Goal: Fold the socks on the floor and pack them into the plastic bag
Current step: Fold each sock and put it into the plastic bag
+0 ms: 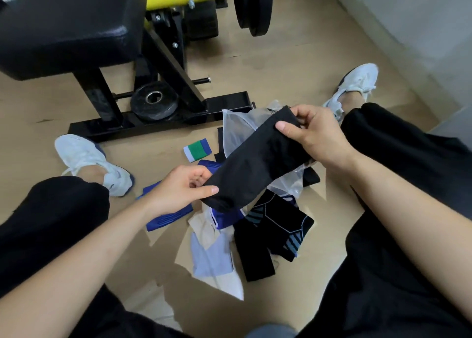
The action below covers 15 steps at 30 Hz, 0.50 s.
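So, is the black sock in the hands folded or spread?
Spread out: the left hand pinches one end, the right hand the other, and the black sock spans between them.

No wording can be read with certainty. A short line of dark letters runs up the heel of the left shoe [86,159], too small and blurred to make out. Pale marks show at the upper end of the black sock [255,159], beside the bag [235,130], and they are illegible. White strokes on the black pad [63,18], at the top-left corner, are cut off by the frame's edge.
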### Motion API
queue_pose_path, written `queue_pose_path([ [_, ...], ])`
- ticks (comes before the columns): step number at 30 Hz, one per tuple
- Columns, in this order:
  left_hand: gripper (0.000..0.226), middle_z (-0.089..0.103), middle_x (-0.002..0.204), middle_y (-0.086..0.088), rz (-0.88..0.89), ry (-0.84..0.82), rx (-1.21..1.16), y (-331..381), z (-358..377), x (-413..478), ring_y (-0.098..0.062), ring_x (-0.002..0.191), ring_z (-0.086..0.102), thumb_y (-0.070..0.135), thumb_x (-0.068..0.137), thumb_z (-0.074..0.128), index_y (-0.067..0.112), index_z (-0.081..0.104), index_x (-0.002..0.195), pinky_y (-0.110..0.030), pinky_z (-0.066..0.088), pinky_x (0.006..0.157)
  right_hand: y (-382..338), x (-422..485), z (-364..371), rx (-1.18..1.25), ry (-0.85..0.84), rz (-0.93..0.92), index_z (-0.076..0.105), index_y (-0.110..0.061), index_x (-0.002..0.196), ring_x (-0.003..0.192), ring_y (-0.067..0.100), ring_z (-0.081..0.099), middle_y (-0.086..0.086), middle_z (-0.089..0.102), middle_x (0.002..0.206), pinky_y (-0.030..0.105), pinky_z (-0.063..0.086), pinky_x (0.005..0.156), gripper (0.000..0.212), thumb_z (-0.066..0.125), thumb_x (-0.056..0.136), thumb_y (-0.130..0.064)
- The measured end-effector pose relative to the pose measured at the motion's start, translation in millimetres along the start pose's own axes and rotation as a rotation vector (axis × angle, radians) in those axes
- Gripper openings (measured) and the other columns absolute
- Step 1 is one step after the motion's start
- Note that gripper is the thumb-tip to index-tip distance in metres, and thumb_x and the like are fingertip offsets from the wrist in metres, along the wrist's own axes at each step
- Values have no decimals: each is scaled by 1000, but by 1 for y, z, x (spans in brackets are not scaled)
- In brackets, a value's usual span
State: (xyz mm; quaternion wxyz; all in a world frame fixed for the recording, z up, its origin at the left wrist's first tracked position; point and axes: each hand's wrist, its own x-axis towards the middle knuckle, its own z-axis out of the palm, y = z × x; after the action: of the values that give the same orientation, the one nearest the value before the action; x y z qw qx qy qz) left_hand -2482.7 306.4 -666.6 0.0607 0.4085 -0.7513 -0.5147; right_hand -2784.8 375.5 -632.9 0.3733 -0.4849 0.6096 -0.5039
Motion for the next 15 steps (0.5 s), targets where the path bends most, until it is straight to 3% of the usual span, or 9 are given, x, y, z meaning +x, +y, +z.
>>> queue_pose_path([
  [4,8,75,86,2,-63,56,-63,-1,0,2,-15,81,69,19,93,71,21,70,86,-35,53,86,0,4,-10,-51,93,13,67,4,94,74,11,62,10,70,85,26,51,70,17,70,92,-13],
  [7,8,78,93,-6,-135,156,-184,5,0,2,-24,90,73,17,97,65,11,68,95,-42,59,90,2,5,-12,-84,149,10,69,0,92,68,10,54,5,64,77,23,45,63,16,69,92,-16],
  [12,8,75,77,3,-206,435,-359,20,0,1,-11,72,67,20,96,67,14,70,93,-33,58,66,2,1,-4,-41,140,15,71,-5,95,59,0,57,-16,64,65,13,46,61,7,69,93,-10],
  [15,5,74,71,6,-205,516,-418,31,3,-1,-4,62,65,17,95,68,13,70,92,-24,53,54,1,-5,8,-34,75,0,71,-9,95,61,2,58,-15,67,69,18,50,63,4,69,92,-9],
])
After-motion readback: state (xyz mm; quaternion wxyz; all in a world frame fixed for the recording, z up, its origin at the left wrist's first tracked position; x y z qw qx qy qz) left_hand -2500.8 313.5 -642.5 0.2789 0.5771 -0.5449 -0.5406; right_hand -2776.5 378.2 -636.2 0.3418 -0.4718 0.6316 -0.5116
